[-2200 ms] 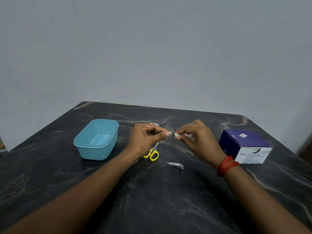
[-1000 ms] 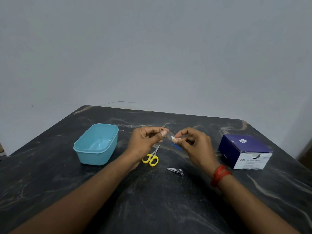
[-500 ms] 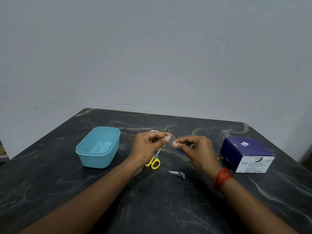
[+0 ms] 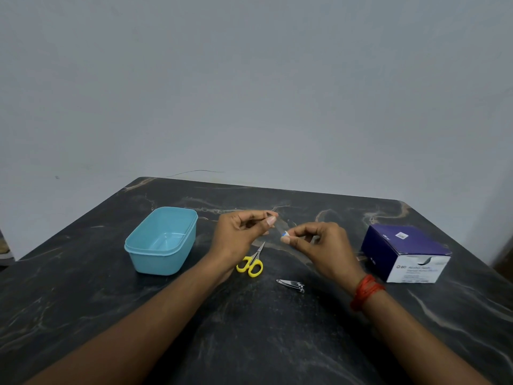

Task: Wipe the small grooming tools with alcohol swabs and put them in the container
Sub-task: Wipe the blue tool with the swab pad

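Above the middle of the dark surface [image 4: 249, 343] we hold both hands raised and close together. Our left hand [image 4: 238, 234] pinches one end of a small swab packet [image 4: 284, 234] between thumb and forefinger. Our right hand [image 4: 319, 245] pinches the other end, where a bit of white and blue shows. Each grip is therefore closed on the packet, though the stretch between them is blurred and we cannot tell how far it is torn.

We judge this opposed pinch is meant to pull the wrapper open, a job that takes both hands, which is why the tools lie untouched. The yellow-handled scissors [image 4: 251, 263] rest just beneath our left hand, blades pointing away from us. The nail clipper [image 4: 291, 285] lies near them, a little closer to us and within easy reach of either hand.

The teal container [image 4: 158, 262] stands to our left, mouth upward, ready to take a wiped tool, and neither tool is in it yet. The purple-and-white swab box [image 4: 408, 254] sits to our right, handy to the right hand. By our reckoning the task is at its start.
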{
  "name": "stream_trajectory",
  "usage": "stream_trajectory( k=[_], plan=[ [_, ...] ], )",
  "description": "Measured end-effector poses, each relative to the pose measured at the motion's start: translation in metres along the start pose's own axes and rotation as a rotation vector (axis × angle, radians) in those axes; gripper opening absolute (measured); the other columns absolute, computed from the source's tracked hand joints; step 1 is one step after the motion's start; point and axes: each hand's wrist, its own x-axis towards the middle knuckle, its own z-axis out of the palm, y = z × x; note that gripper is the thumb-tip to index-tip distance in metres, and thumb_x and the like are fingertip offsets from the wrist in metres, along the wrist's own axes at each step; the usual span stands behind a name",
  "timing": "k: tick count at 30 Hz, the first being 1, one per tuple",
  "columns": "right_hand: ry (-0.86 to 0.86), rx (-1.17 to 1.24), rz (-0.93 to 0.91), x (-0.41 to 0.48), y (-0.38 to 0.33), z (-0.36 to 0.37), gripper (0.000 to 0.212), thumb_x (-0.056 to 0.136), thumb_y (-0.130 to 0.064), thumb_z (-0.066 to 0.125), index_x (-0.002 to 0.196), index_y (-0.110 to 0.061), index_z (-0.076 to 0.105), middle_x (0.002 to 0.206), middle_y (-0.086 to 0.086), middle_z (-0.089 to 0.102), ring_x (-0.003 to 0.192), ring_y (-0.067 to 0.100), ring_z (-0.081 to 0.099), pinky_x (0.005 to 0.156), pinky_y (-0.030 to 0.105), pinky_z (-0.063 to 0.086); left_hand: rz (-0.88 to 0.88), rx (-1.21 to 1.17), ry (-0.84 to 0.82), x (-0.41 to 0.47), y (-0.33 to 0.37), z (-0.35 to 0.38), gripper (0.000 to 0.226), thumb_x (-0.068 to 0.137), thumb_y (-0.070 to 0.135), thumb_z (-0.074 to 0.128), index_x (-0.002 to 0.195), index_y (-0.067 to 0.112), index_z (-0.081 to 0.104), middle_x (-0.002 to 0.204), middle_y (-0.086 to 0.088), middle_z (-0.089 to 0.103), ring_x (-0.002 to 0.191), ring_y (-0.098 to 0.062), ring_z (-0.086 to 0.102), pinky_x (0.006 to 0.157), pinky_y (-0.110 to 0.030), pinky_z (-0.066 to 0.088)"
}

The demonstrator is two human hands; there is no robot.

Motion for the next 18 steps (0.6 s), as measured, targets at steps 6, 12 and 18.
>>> stream_trajectory(
  k=[6,12,18],
  plan=[
    [-0.015,0.001,0.006,-0.0007,0.0000,-0.0013,0.013,0.075,-0.038,0.081,0.082,-0.028,0.079,0.072,-0.014,0.072,0.064,0.000,0.061,0.059,0.013,0.047,-0.010,0.015,-0.032,-0.0037,-0.0004,0.0019,0.015,0.087,0.009,0.072,0.101,0.007,0.078,0.098,-0.001,0.078,0.093,-0.012,0.073,0.074,-0.021,0.057],
    [-0.033,0.020,0.014,-0.0014,-0.0026,-0.0021,0.014,0.076,-0.038,0.080,0.084,-0.026,0.080,0.074,-0.016,0.073,0.066,-0.001,0.063,0.060,0.012,0.048,-0.015,-0.035,-0.003,-0.0015,0.0017,0.0004,0.015,0.086,0.009,0.073,0.100,0.008,0.077,0.100,-0.001,0.078,0.097,-0.013,0.072,0.076,-0.023,0.057],
    [-0.073,0.018,0.038,-0.0016,-0.0023,-0.0030,0.012,0.079,-0.032,0.080,0.085,-0.022,0.079,0.072,-0.012,0.074,0.063,-0.004,0.063,0.058,0.009,0.046,-0.060,-0.078,0.043,0.0005,0.0056,-0.0033,0.017,0.086,0.009,0.072,0.103,0.011,0.076,0.100,-0.001,0.078,0.096,-0.015,0.073,0.076,-0.022,0.058]
  ],
)
